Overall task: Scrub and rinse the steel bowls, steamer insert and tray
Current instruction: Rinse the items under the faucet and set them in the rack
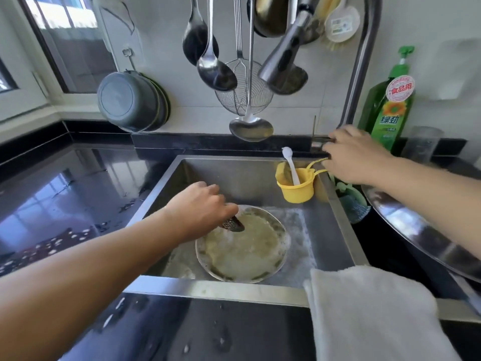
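The left hand (pixel 200 204) clamped its grip on a dark scrubber (pixel 233 224) against the soapy steel bowl (pixel 242 250) in the sink (pixel 335 220). The right hand (pixel 351 155) curled round the tap lever (pixel 318 142). A sudden gush might splash suds onto the surface.

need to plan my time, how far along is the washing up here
Early on. In hand: the left hand holds a scrubber on a round steel dish, still soapy, in the sink. The right hand is at the tap base. No water runs, so rinsing remains. A large steel piece waits at right.
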Available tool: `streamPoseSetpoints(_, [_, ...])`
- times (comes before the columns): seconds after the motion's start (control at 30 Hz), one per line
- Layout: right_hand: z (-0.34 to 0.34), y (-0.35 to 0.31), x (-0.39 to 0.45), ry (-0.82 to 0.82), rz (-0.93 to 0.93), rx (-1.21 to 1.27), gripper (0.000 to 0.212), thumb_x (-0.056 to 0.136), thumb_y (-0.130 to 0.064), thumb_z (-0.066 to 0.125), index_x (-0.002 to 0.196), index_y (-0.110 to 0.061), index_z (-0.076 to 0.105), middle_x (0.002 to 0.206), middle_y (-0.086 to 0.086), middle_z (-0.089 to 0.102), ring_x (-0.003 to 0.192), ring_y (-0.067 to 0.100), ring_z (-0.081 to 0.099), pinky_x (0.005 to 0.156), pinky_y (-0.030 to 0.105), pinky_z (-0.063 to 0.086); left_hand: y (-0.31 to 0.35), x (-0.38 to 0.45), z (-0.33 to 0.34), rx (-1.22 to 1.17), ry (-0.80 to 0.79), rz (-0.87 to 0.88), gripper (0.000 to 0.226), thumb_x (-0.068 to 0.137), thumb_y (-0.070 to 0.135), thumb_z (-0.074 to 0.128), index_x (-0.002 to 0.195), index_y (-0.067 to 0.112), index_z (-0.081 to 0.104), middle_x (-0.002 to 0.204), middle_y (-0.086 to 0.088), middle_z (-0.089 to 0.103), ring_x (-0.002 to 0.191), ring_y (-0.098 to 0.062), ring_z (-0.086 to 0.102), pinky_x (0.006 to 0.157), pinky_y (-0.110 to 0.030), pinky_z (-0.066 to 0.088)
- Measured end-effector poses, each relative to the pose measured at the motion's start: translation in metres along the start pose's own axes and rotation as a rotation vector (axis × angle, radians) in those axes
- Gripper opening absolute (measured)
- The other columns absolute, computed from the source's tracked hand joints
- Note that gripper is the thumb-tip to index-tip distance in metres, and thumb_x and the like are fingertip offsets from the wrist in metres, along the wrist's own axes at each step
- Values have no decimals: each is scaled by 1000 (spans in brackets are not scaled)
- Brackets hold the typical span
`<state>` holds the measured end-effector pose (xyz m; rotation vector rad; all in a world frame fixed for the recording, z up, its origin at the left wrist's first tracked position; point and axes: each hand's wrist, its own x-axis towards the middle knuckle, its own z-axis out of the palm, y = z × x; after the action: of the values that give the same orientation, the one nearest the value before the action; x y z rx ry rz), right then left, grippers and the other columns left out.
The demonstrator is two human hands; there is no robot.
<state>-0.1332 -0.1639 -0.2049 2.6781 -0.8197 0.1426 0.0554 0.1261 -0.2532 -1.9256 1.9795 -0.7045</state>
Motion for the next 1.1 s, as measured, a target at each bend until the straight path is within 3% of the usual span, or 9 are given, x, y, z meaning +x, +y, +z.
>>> streamPoseSetpoints(0.13, [-9, 37, -57, -113, 77, -7, 47, 102, -44, 45, 142, -21, 54, 157, 9, 34, 141, 32, 25, 115, 46, 32, 13, 6, -21, 20, -98, -159, 22, 102, 18, 51, 123, 25, 55, 99, 1, 70, 97, -26, 66, 67, -36, 47])
streamPoseSetpoints(0.23, [-23, 52, -100, -86, 150, 103, 54, 98, -47, 51, 144, -20, 48, 150, 8, 38, 136, 32, 33, 111, 48, 38, 24, 20, -47, -186, -41, -377, 18, 100, 21, 52, 118, 25, 52, 88, 7, 62, 76, -17, 58, 61, -31, 43])
streamPoseSetpoints(0.33, [-14, 42, -143, -105, 160, 191, 71, 90, -51, 61, 148, -24, 32, 144, 6, 30, 134, 30, 30, 105, 42, 38, 33, 39, -76, -696, 25, -652, 7, 98, 24, 58, 105, 27, 59, 85, 10, 62, 75, -9, 59, 60, -28, 50])
streamPoseSetpoints(0.47, [10, 24, -175, -143, 143, 67, 95, 84, -48, 70, 156, -28, 12, 148, 6, 22, 133, 30, 30, 102, 40, 41, 54, 70, -114, -1504, 170, -976, 7, 97, 5, 63, 94, 12, 64, 98, -12, 70, 89, -27, 70, 80, -48, 63])
streamPoseSetpoints(0.6, [4, 58, -178, 33, 259, 121, 83, 83, -44, 69, 151, -24, 27, 136, 8, 36, 120, 29, 45, 83, 35, 48, 85, 95, -136, -2070, 141, -1116, 14, 100, -4, 54, 113, -2, 61, 89, -16, 72, 67, -25, 72, 58, -36, 63])
streamPoseSetpoints(0.67, [-9, 86, -175, 85, 389, 234, 68, 81, -48, 67, 138, -22, 40, 130, 7, 41, 114, 29, 49, 78, 38, 47, 101, 105, -137, -2179, 103, -1085, 19, 102, -5, 52, 119, -5, 59, 84, -15, 73, 58, -22, 73, 52, -34, 62])
streamPoseSetpoints(0.77, [-24, 122, -176, 81, 505, 365, 52, 80, -54, 64, 118, -19, 54, 119, 5, 43, 105, 31, 55, 85, 43, 51, 127, 122, -139, -2258, 56, -1066, 22, 102, -3, 54, 125, -4, 55, 94, -19, 76, 71, -26, 78, 58, -37, 64])
streamPoseSetpoints(0.93, [-33, 147, -186, 61, 539, 424, 37, 85, -56, 62, 93, -22, 49, 108, -1, 41, 88, 24, 57, 82, 40, 50, 170, 162, -145, -2349, 29, -1048, 20, 103, 2, 57, 123, 2, 54, 105, -19, 76, 88, -28, 79, 69, -38, 66])
streamPoseSetpoints(1.1, [-26, 149, -188, 91, 545, 434, 36, 83, -57, 59, 94, -24, 50, 109, -3, 43, 93, 23, 56, 86, 44, 51, 197, 180, -136, -2210, 330, -1222, 16, 102, 3, 56, 99, 18, 53, 105, -10, 68, 94, -27, 72, 86, -47, 63])
